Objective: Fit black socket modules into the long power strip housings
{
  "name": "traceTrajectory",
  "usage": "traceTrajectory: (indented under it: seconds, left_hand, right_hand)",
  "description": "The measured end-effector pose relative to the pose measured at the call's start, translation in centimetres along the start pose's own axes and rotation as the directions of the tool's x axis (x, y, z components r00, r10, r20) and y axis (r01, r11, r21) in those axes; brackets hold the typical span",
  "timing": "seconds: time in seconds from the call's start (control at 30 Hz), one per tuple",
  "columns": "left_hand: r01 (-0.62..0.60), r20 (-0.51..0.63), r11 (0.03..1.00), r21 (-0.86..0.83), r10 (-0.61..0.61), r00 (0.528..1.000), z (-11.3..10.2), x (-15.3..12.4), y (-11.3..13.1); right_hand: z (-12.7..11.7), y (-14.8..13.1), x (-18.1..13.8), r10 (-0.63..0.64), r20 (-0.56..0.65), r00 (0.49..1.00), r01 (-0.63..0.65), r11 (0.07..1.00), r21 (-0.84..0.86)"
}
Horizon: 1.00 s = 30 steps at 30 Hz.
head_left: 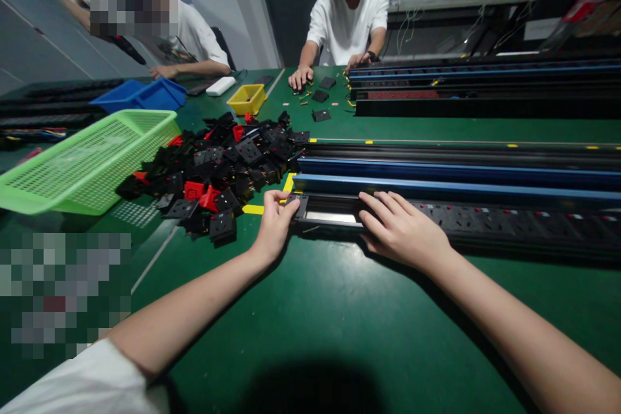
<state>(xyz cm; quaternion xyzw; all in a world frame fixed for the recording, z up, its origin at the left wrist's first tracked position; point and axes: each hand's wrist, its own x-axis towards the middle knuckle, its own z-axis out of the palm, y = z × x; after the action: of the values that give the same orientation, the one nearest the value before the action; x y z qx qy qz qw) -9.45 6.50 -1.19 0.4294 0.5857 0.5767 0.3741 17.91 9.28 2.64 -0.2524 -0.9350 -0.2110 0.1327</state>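
My left hand (273, 226) pinches a black socket module (299, 206) at the left end of a long black metal channel (325, 225). A bare stretch of the channel shows between my two hands. My right hand (400, 226) lies over the channel with its fingers stretched out, its fingertips on the channel's edges. To the right of that hand, a row of black socket modules (490, 221) with small red parts fills the channel. Left of my left hand spreads a heap of loose black socket modules (250, 152), with a few red ones (194, 191) among them.
Blue-edged rails (460, 186) lie behind the channel. A green basket (97, 142), a blue bin (140, 96) and a yellow bin (247, 99) stand at the left. Across the table, one person (347, 26) handles small parts beside more rails (485, 81); another person (189, 39) sits left.
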Motion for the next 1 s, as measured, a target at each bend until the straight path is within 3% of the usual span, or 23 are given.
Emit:
traceTrajectory:
  seconds: [0.3, 0.5, 0.77, 1.0]
  left_hand:
    - [-0.056, 0.061, 0.996, 0.066, 0.052, 0.997, 0.1, 0.0, 0.4]
    - [-0.048, 0.12, 0.997, 0.057, 0.041, 0.992, 0.1, -0.1, 0.4]
    - [-0.042, 0.19, 0.994, 0.102, 0.022, 0.982, 0.4, -0.4, 0.6]
    - [-0.046, 0.22, 0.995, 0.084, 0.027, 0.975, 0.5, -0.4, 0.9]
  right_hand:
    - [0.0, -0.1, 0.0, 0.017, 0.001, 1.0, -0.017, 0.999, 0.039]
    - [-0.3, 0.3, 0.2, 0.107, -0.005, 0.994, -0.104, 0.974, 0.202]
    - [-1.5, 1.6, 0.7, 0.189, 0.096, 0.977, -0.212, 0.891, 0.402]
    - [-2.8, 3.0, 3.3, 0.128, 0.2, 0.971, -0.194, 0.913, 0.358]
